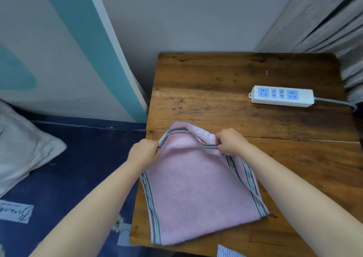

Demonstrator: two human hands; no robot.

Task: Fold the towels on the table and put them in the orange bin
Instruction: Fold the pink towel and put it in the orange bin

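A pink towel (196,194) was held on the wooden table (225,103), its far striped edge pinched between the left hand (144,152) and right hand (230,142). The fold appeared only begun. No orange bin was seen, so binning was judged outstanding.

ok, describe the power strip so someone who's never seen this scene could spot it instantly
Start at the dark wooden table against the grey wall. On its far right part, beyond the pink towel that both hands hold, lies the power strip. It is the only hard white thing there: a long bar with blue sockets and a grey cable running off the right edge.
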